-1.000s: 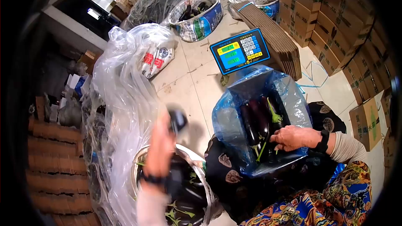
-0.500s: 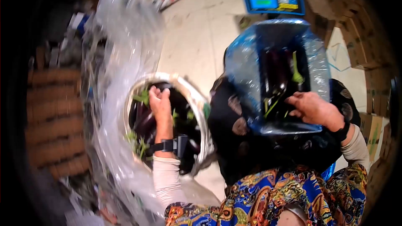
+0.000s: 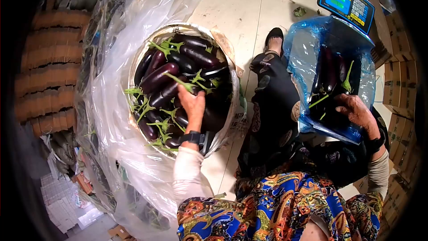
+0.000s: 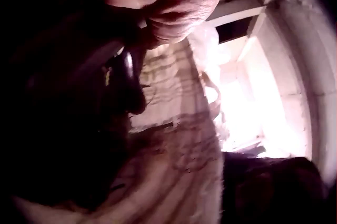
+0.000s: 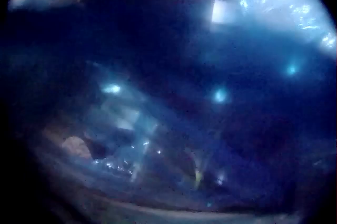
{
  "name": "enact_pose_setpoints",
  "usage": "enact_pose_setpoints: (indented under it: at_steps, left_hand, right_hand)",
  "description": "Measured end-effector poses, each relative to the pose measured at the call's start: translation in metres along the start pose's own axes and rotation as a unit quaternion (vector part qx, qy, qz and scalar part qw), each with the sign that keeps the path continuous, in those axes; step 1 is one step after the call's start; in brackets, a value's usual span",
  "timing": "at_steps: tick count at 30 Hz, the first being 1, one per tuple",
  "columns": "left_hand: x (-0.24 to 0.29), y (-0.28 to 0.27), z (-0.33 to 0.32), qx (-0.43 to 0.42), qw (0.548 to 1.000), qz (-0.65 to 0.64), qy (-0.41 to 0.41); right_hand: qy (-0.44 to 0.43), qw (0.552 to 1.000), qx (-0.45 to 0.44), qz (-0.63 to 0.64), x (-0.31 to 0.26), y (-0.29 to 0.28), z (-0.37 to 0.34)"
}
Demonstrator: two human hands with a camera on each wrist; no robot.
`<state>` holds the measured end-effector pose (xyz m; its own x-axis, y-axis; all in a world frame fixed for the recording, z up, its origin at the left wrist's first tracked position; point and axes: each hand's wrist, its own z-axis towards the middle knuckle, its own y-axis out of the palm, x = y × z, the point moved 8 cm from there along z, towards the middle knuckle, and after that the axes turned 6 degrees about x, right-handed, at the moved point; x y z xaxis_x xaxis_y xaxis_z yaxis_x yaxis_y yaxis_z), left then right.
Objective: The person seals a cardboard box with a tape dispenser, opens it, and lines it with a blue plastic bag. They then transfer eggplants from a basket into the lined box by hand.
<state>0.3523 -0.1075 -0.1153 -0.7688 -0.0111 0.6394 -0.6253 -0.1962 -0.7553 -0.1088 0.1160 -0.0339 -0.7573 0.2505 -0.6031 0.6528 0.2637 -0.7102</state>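
Observation:
My left hand reaches into a round woven basket heaped with dark purple eggplants. Its thumb and fingers close around the stem end of one eggplant, whose green cap shows at the fingertips. In the left wrist view, part of that hand appears above the basket's pale wall; much else there is dark. My right hand rests with loosely bent fingers over the near end of a box lined with a blue plastic bag. Eggplants lie inside it.
A digital scale display stands beyond the lined box. Clear plastic sheeting runs along the basket's left side. Cardboard boxes are stacked on the right, and flattened brown cardboard on the left. A foot in a black shoe stands between basket and box.
The head view has turned down and left toward the basket. My left hand has gone from above the basket down among its eggplants. My right hand has stayed at the lined box.

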Motion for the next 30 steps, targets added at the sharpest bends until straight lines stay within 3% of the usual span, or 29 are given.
enact_pose_setpoints:
  at_steps: [3,5,7,9,11,13,14,16,18,19,21,24,27,29,30]
  left_hand:
    - [0.007,-0.053,0.026,0.09,0.99,0.015,0.105]
    - [0.005,-0.095,0.047,0.101,0.992,0.008,0.081]
    - [-0.028,-0.126,0.067,0.112,0.99,0.09,0.015]
    - [-0.033,-0.153,0.067,0.194,0.948,0.253,0.007]
    - [0.003,-0.154,0.045,0.276,0.883,0.352,0.14]
    - [0.044,-0.113,0.028,0.238,0.871,0.301,0.306]
    - [0.061,-0.085,0.03,0.141,0.898,0.196,0.368]
    - [0.062,-0.009,0.024,0.007,0.914,0.13,0.384]
    - [0.04,0.064,0.021,-0.124,0.908,0.176,0.358]
    - [0.024,0.091,0.023,-0.109,0.9,0.24,0.347]
    - [0.031,0.101,0.036,-0.18,0.9,0.303,0.256]
    - [0.023,0.091,0.043,-0.289,0.895,0.204,0.273]
    - [0.036,0.049,0.046,-0.324,0.927,0.066,0.178]
    - [0.048,0.014,0.039,-0.302,0.941,-0.155,0.003]
    - [0.052,0.005,0.036,-0.33,0.911,-0.244,-0.043]
  right_hand:
    - [0.024,1.0,0.004,0.01,0.007,-0.001,0.001]
    - [0.042,0.999,0.002,0.002,0.008,-0.002,0.003]
    - [0.06,0.998,-0.006,-0.002,0.003,-0.002,0.006]
    - [0.07,0.997,-0.008,0.0,-0.001,-0.003,0.005]
    - [0.081,0.997,-0.009,-0.002,-0.003,-0.005,0.005]
    - [0.096,0.995,-0.01,0.005,-0.002,-0.005,0.005]
    - [0.088,0.996,-0.004,0.017,0.001,-0.004,0.006]
    - [0.075,0.996,0.011,0.042,0.015,-0.002,0.004]
    - [0.087,0.995,0.006,0.045,0.011,-0.003,0.003]
    - [0.094,0.994,0.006,0.048,0.012,-0.004,0.003]
    - [0.057,0.998,0.026,0.024,0.009,-0.007,0.002]
    - [0.046,0.999,0.015,0.012,0.01,-0.004,0.003]
    - [0.009,1.0,0.023,0.008,0.005,-0.004,0.003]
    - [0.0,1.0,0.023,0.003,0.004,-0.004,0.002]
    - [-0.004,1.0,0.026,-0.007,0.003,-0.004,0.001]
